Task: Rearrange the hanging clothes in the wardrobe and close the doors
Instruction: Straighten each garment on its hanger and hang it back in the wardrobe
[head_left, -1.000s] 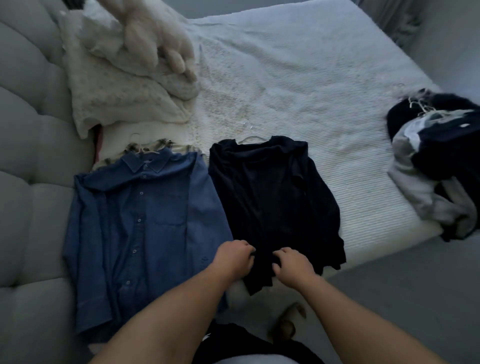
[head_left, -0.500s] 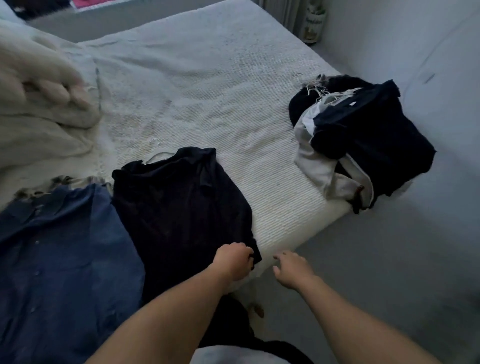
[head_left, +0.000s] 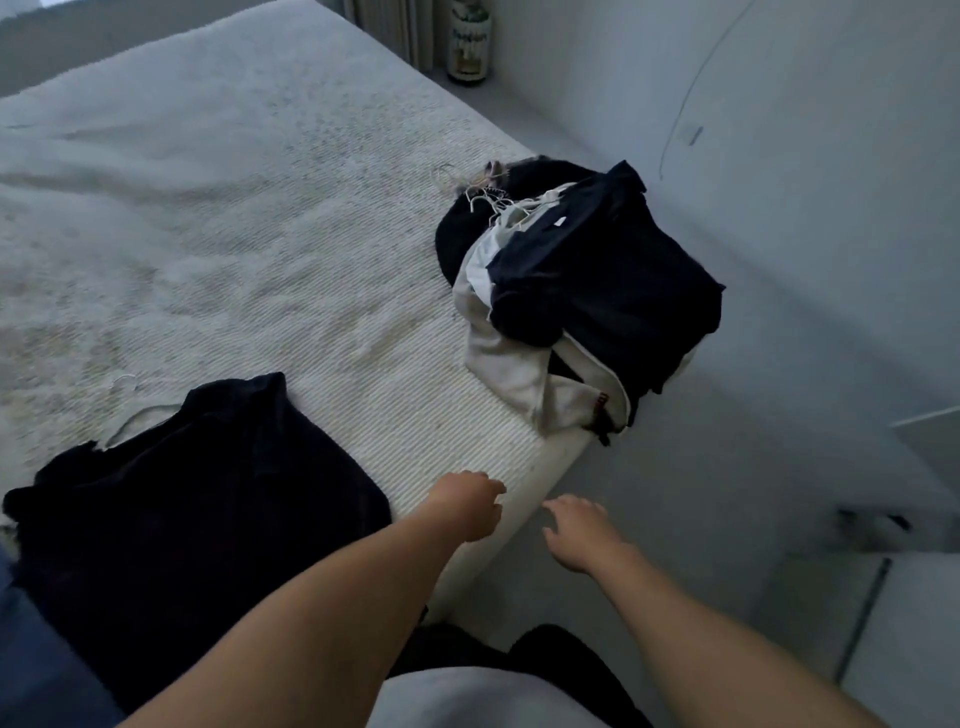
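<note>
While both hands hang in the air holding nothing, the fingers of the left hand (head_left: 470, 503) are loosely curled downward over the near edge of the bed (head_left: 291, 291), and the fingers of the right hand (head_left: 579, 530) are spread a little and relaxed, just past that edge, over the grey floor (head_left: 691, 499). The two hands are near each other but apart, and neither touches any cloth. Bare forearms run back from them to the bottom of the view.

Left of the left hand, on the bed, a black top (head_left: 208, 499) lies flat on a white wire hanger (head_left: 132, 415), whose hook pokes out at the collar. A blue shirt (head_left: 36, 665) shows only as a strip at the lower left corner, just beside the black top.

Farther along the same near edge of the bed, well beyond both hands, sits a heap of clothes (head_left: 587, 291): dark navy and black pieces over a pale grey one, partly hanging off the bed's edge, with a tangle of white hangers (head_left: 491, 200) at its far end.

Past the bed's far corner a patterned vase (head_left: 469, 44) stands on the floor against the wall
</note>
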